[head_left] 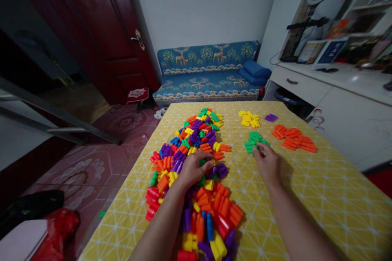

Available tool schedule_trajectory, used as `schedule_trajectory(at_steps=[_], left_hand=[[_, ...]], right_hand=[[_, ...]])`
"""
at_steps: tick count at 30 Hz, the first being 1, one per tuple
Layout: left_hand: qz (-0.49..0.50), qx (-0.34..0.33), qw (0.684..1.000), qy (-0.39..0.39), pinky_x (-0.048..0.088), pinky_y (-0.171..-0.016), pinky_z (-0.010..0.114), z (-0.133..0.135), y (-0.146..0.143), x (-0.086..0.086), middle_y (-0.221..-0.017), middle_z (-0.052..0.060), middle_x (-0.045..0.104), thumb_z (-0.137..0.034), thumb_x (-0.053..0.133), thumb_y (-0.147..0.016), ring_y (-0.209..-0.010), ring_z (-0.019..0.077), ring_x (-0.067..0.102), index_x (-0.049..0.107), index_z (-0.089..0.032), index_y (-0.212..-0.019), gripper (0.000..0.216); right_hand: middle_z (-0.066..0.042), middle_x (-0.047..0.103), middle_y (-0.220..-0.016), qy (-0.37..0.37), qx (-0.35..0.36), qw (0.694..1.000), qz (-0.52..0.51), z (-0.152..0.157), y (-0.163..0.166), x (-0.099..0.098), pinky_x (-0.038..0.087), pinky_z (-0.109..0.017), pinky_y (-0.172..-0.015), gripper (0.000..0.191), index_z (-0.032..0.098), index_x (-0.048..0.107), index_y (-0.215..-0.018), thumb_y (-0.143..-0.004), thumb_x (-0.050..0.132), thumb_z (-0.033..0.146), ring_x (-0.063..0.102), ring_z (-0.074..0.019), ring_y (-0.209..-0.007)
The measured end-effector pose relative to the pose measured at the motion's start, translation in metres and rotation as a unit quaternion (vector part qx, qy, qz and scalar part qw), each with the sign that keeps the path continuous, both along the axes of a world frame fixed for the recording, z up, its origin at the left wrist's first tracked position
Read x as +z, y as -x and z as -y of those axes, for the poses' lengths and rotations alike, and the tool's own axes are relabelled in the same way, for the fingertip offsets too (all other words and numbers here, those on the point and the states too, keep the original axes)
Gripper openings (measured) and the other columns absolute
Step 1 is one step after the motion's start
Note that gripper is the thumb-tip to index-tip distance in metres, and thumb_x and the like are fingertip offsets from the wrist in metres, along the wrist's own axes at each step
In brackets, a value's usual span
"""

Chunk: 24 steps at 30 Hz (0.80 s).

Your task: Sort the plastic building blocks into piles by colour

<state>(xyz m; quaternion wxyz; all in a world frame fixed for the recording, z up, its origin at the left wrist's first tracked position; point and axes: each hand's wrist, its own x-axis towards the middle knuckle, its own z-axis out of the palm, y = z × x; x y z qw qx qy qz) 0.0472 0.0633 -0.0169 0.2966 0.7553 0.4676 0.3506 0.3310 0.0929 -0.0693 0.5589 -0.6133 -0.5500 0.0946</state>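
Note:
A long heap of mixed coloured plastic blocks (pixel 196 171) runs down the left half of a table with a yellow patterned cloth (pixel 321 204). My left hand (pixel 193 168) lies on the heap with its fingers curled round a green block. My right hand (pixel 267 161) reaches to a small group of green blocks (pixel 255 140), fingertips pinched at its near edge. Sorted groups lie beyond: yellow blocks (pixel 249 118), a purple block (pixel 271 117) and orange blocks (pixel 294 138).
A blue patterned sofa (pixel 208 71) stands behind the table, a dark red door (pixel 101 28) at the left, a white desk (pixel 337 85) with a ring light at the right. A red bag (pixel 58 228) lies on the tiled floor.

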Motion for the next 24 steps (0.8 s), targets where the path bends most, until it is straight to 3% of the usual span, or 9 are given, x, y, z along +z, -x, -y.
schedule_trajectory(at_steps=[3,5,7,11,15,17,21,24], left_hand=[[0.0,0.0,1.0,0.0,0.05,-0.081,0.03,0.0,0.0,0.0,-0.099,0.007,0.073,-0.033,0.063,-0.087,-0.092,0.0218,0.067,0.073,-0.019,-0.103,0.024],[0.001,0.002,1.0,0.001,0.05,-0.081,0.03,0.0,0.0,0.0,-0.1,0.007,0.073,-0.033,0.063,-0.087,-0.092,0.0219,0.068,0.073,-0.02,-0.103,0.023],[0.003,0.003,1.0,0.001,0.05,-0.082,0.031,0.001,0.0,0.0,-0.101,0.007,0.073,-0.033,0.063,-0.087,-0.093,0.022,0.067,0.073,-0.02,-0.103,0.023],[0.011,0.009,1.0,-0.01,0.05,-0.083,0.032,0.0,0.0,-0.001,-0.101,0.007,0.073,-0.032,0.061,-0.088,-0.093,0.0217,0.067,0.072,-0.02,-0.104,0.022],[0.024,0.035,0.998,-0.038,0.048,-0.094,0.038,0.001,0.0,0.0,-0.111,0.009,0.07,-0.023,0.062,-0.085,-0.106,0.0244,0.063,0.068,-0.019,-0.111,0.027],[0.025,0.024,0.998,-0.06,0.045,-0.101,0.04,0.001,0.0,0.0,-0.12,0.009,0.065,-0.012,0.061,-0.078,-0.114,0.0255,0.058,0.063,-0.02,-0.118,0.041],[0.031,-0.016,0.996,-0.081,0.039,-0.109,0.041,0.003,0.0,-0.001,-0.129,0.008,0.058,0.002,0.051,-0.064,-0.124,0.025,0.052,0.056,-0.02,-0.126,0.067],[0.037,-0.013,0.996,-0.077,0.039,-0.11,0.041,0.002,-0.001,-0.005,-0.132,0.008,0.057,0.003,0.05,-0.067,-0.125,0.0246,0.052,0.053,-0.02,-0.129,0.067]], right_hand=[[-0.013,0.07,-0.085,0.007,-0.075,0.993,0.088,-0.006,-0.037,-0.005,0.052,-0.037,-0.069,0.037,0.014,0.07,-0.096,-0.082,0.055,0.044,0.063,-0.0229,-0.071],[-0.014,0.069,-0.087,-0.022,-0.125,0.983,0.131,-0.003,-0.044,-0.002,0.049,-0.035,-0.068,0.038,0.014,0.071,-0.096,-0.084,0.053,0.045,0.061,-0.0211,-0.068],[-0.012,0.069,-0.085,-0.034,-0.131,0.978,0.156,0.003,-0.039,0.003,0.046,-0.032,-0.064,0.038,0.015,0.072,-0.091,-0.088,0.05,0.047,0.059,-0.0195,-0.066],[-0.008,0.069,-0.072,0.046,-0.035,0.977,0.206,0.007,-0.022,0.006,0.042,-0.03,-0.059,0.043,0.019,0.071,-0.075,-0.09,0.048,0.052,0.06,-0.0198,-0.064],[-0.01,0.072,-0.092,0.04,0.03,0.984,0.173,0.004,-0.011,0.002,0.049,-0.033,-0.069,0.037,0.018,0.071,-0.094,-0.088,0.053,0.049,0.065,-0.0219,-0.076],[-0.01,0.071,-0.096,0.017,0.069,0.988,0.137,0.006,0.001,0.003,0.052,-0.034,-0.07,0.033,0.018,0.07,-0.097,-0.089,0.054,0.045,0.065,-0.0216,-0.079],[-0.008,0.07,-0.1,0.013,0.213,0.974,0.079,0.023,0.048,0.01,0.055,-0.03,-0.068,0.026,0.021,0.065,-0.112,-0.092,0.054,0.033,0.066,-0.0177,-0.078],[-0.007,0.068,-0.109,0.004,0.284,0.954,0.101,0.037,0.084,0.015,0.056,-0.032,-0.077,0.035,0.024,0.056,-0.128,-0.093,0.053,0.026,0.065,-0.017,-0.084]])
